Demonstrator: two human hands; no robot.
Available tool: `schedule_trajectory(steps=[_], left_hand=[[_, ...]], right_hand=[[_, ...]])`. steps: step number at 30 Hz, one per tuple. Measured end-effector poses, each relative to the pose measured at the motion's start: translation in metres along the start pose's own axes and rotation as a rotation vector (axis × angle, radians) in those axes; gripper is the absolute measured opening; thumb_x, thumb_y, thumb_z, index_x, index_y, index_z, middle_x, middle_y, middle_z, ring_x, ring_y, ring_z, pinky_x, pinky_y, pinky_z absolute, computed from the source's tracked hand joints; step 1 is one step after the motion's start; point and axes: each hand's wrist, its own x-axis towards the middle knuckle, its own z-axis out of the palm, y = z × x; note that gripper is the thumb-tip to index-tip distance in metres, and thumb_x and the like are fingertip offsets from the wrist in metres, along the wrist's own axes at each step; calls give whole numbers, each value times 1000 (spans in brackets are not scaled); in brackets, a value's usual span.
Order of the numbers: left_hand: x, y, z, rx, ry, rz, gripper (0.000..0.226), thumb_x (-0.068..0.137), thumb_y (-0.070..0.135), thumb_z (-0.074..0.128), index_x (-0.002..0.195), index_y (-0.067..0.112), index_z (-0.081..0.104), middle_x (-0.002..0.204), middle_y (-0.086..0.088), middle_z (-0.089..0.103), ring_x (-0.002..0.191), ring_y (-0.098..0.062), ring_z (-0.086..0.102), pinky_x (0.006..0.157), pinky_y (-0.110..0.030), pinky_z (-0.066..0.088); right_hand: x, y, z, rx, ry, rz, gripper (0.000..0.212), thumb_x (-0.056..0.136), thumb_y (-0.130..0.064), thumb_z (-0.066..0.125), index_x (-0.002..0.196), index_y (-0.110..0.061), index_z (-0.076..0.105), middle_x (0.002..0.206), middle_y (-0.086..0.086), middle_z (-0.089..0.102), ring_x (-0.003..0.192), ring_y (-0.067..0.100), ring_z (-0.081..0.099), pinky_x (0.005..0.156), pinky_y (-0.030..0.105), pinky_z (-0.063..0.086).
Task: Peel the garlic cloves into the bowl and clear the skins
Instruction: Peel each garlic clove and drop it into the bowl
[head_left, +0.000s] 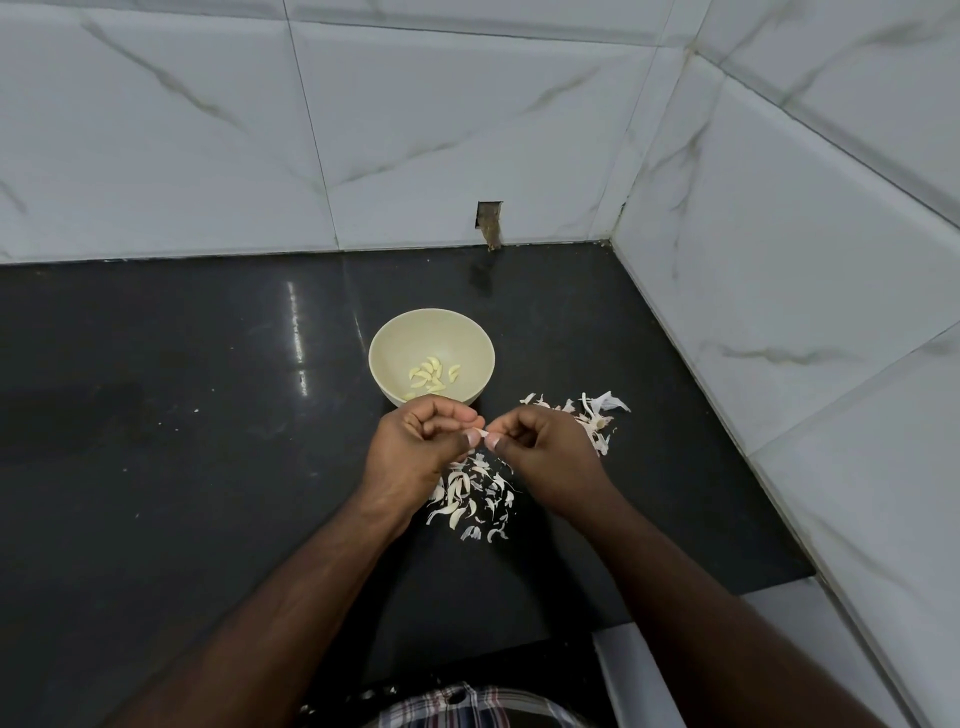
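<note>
Both hands, left hand (415, 441) and right hand (540, 452), pinch one garlic clove (480, 433) between them; the bowl (431, 332) sits just beyond, skins (467, 493) beneath.

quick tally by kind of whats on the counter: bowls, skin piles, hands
bowls: 1, the cream bowl with peeled cloves in it
skin piles: 2, one below the hands, one to the right
hands: 2, left hand and right hand, both pinching one clove
total: 5
</note>
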Motion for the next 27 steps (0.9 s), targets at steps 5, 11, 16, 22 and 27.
schedule_trajectory(steps=[5,11,16,22,27], left_hand=[[-1,1,-1,41,-5,37,18,80,-11,74,88,6,71,89,-11,77,81,-21,71,77,-31,58],[-3,2,2,106,-24,130,20,80,-11,75,85,9,71,88,-10,77,84,-21,71,77,-25,59],[-1,-1,3,25,48,19,15,78,-8,77,86,2,71,82,-15,76,70,-23,68,74,-35,59],[-2,-1,7,-131,90,-135,14,80,-8,76,89,0,68,74,-15,72,58,-16,59,59,-24,53],[-2,0,6,-179,87,-137,14,81,-7,76,88,3,68,79,-14,74,64,-16,66,63,-21,56]], right_hand=[[-2,0,8,223,10,68,7,83,-18,74,76,-17,72,64,-1,68,57,9,58,60,30,48],[-6,-5,11,562,10,262,15,88,5,63,78,-4,71,68,11,66,63,17,57,58,25,46],[-6,1,18,291,133,124,13,85,-9,71,76,-18,73,64,-1,68,55,10,58,59,30,47],[-9,2,22,-209,316,-223,13,85,-8,69,79,-19,73,78,-11,68,76,5,61,70,13,43],[-8,0,19,-82,265,-94,11,86,-11,70,78,-19,72,73,-9,69,70,5,61,67,17,46]])
